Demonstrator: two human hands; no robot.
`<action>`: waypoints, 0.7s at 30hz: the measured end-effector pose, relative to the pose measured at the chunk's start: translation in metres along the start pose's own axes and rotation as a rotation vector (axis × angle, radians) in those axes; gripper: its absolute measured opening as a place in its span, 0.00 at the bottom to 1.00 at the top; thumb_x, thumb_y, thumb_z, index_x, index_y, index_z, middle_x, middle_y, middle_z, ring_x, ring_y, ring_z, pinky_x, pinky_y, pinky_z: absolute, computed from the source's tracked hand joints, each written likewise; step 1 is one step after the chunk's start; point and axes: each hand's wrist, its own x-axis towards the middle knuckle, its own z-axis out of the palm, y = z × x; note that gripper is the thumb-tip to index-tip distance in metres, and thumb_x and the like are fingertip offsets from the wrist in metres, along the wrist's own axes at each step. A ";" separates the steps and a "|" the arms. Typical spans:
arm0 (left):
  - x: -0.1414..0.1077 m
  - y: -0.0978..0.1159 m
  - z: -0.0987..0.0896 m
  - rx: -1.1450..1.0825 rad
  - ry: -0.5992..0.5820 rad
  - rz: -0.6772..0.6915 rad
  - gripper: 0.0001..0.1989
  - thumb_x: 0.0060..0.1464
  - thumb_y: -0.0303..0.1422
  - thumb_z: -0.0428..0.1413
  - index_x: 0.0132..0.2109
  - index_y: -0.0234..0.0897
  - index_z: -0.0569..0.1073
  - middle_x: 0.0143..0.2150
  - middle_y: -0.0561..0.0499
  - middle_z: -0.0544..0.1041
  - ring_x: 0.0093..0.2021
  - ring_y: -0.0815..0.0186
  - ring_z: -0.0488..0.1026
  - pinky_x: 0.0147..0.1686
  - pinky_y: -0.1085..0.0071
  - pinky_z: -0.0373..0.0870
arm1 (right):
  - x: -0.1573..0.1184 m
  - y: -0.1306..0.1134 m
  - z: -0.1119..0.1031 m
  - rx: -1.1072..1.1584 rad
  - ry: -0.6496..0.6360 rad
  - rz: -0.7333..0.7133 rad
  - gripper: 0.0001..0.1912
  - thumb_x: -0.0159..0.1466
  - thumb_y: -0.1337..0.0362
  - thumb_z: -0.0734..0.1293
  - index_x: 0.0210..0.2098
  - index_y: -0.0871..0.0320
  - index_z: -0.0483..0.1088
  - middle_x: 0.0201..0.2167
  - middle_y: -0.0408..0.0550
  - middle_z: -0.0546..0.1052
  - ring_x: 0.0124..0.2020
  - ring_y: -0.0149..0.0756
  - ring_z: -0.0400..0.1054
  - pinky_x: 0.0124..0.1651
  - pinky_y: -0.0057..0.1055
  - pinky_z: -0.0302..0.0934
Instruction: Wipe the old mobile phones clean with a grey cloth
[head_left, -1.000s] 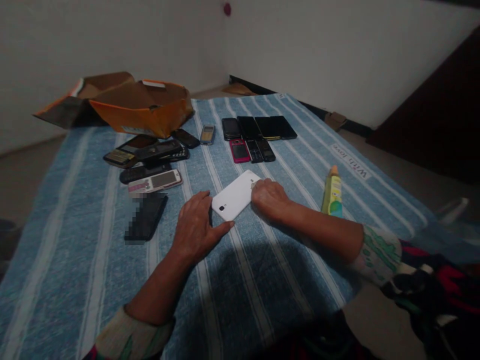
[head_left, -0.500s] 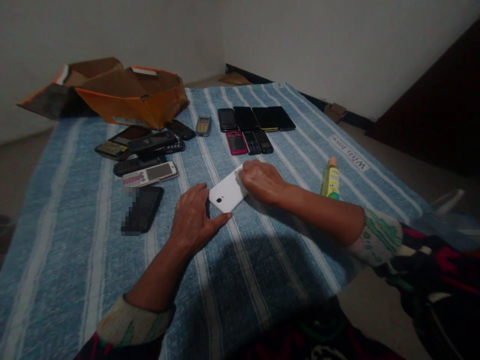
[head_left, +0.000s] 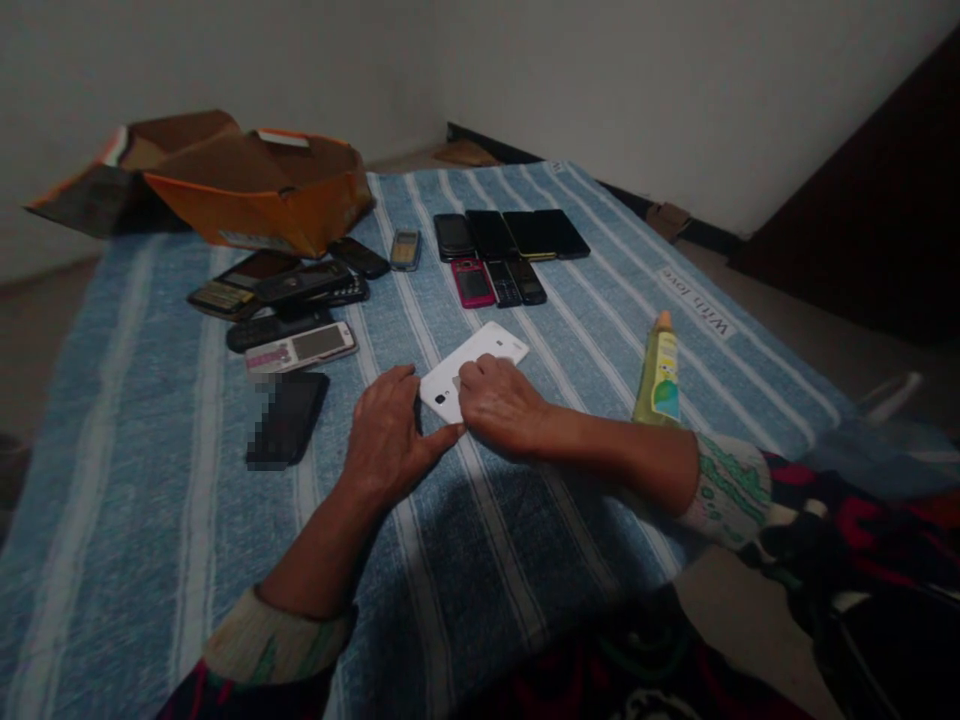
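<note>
A white smartphone (head_left: 491,342) lies back side up on the cloth, its camera end towards the left. My left hand (head_left: 386,430) steadies that end, with the thumb on the near corner and the fingers along the left edge. Curled fingers of my right hand (head_left: 501,403) press on the phone's back near the camera. A small greyish bit shows at those fingertips, too little to name. Left of my left hand lies a black phone (head_left: 300,415), partly blurred out. Beyond it is a white-and-pink keypad phone (head_left: 319,345).
Several dark phones (head_left: 304,283) are piled before an open orange cardboard box (head_left: 247,215). A small keypad phone (head_left: 406,250) lies apart. Further right are rows of phones, including a red one (head_left: 472,283). A yellow-green bottle (head_left: 662,375) lies beyond my right forearm on the striped cloth (head_left: 247,560).
My right hand has slid from the phone's far end down towards the camera end, uncovering the far end. My left hand stays in place on the phone.
</note>
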 end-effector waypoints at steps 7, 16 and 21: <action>-0.002 0.001 0.000 0.001 0.002 -0.004 0.30 0.45 0.50 0.59 0.51 0.34 0.68 0.60 0.35 0.68 0.62 0.43 0.62 0.61 0.47 0.60 | 0.015 0.033 -0.020 0.029 0.053 0.060 0.17 0.68 0.71 0.54 0.44 0.63 0.73 0.45 0.56 0.72 0.48 0.44 0.63 0.45 0.35 0.60; -0.007 0.003 -0.004 0.008 -0.017 -0.015 0.29 0.46 0.45 0.61 0.50 0.29 0.68 0.61 0.30 0.67 0.63 0.42 0.62 0.60 0.47 0.60 | 0.052 0.059 0.006 -0.087 0.038 0.289 0.18 0.68 0.73 0.54 0.46 0.67 0.74 0.47 0.62 0.73 0.50 0.47 0.64 0.47 0.33 0.60; -0.010 0.000 -0.002 -0.012 -0.001 0.000 0.29 0.45 0.45 0.62 0.49 0.30 0.69 0.61 0.30 0.67 0.61 0.41 0.64 0.59 0.46 0.62 | 0.050 0.049 0.010 -0.107 0.052 0.218 0.16 0.67 0.73 0.56 0.42 0.66 0.75 0.42 0.61 0.75 0.48 0.47 0.65 0.46 0.34 0.60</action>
